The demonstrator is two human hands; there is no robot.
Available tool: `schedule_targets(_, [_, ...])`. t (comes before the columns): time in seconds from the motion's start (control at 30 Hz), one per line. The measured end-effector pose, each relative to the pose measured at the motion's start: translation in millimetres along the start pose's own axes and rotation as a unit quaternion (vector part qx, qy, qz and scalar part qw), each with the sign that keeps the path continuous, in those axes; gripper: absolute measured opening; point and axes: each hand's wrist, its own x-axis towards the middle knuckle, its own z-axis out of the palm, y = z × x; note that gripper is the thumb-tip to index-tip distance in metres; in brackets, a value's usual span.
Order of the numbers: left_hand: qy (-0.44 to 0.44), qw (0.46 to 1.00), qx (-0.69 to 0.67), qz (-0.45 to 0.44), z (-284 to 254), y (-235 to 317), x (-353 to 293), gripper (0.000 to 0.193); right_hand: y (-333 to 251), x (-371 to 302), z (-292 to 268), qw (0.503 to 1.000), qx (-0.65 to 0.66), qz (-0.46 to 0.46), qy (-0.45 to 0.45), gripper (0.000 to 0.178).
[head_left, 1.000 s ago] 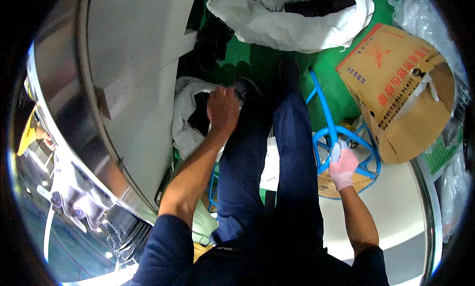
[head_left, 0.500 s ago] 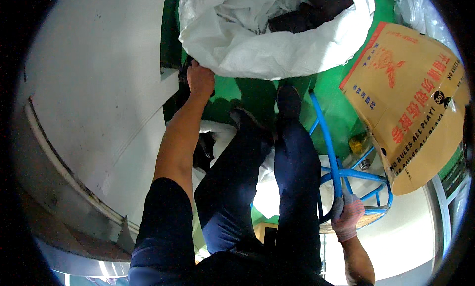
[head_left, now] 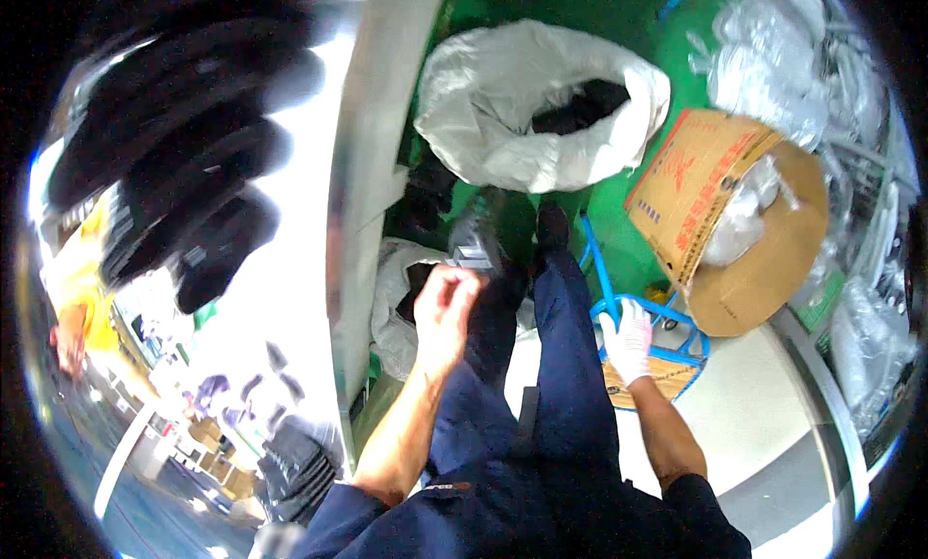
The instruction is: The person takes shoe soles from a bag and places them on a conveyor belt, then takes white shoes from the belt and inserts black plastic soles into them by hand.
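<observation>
My left hand, bare, is raised over my left leg. Its fingertips are pinched on a smoky, see-through plastic bag with a pale label, partly blurred. My right hand, in a whitish knit glove, grips the blue metal frame of a stool, whose seat carries a piece of cardboard. Ahead of my feet stands a big white woven sack, its mouth gaping around dark contents. A smaller white sack with something dark inside sits under my left forearm.
At the right, an open cardboard box lies tilted with clear plastic inside. Behind it are heaps of clear plastic bags. On the left, a bright white table bears stacked black goods. A person in yellow is at far left.
My left hand has come back from beside the large sack toward me, and a see-through bag now shows at its fingers. My right hand remains on the stool. The view has swung, showing the table.
</observation>
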Motion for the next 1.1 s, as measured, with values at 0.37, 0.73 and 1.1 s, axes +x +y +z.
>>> schedule_targets(0.37, [0.057,0.918,0.246,0.307,-68.4,182.3,-205.0,0.021,-323.4,-89.7,-260.1,0.809,0.514,-0.159,-0.236,0.040])
schedule_targets(0.73, [0.204,0.921,-0.306,0.125,-181.7,194.3,-248.4,0.043,-450.0,-152.5,-271.0,0.831,0.074,-0.507,-0.216,0.053])
schedule_targets(1.1, [0.387,0.900,0.101,0.175,-312.0,174.1,-218.6,0.056,-550.9,-143.2,-212.1,0.871,-0.095,-0.457,-0.151,0.045])
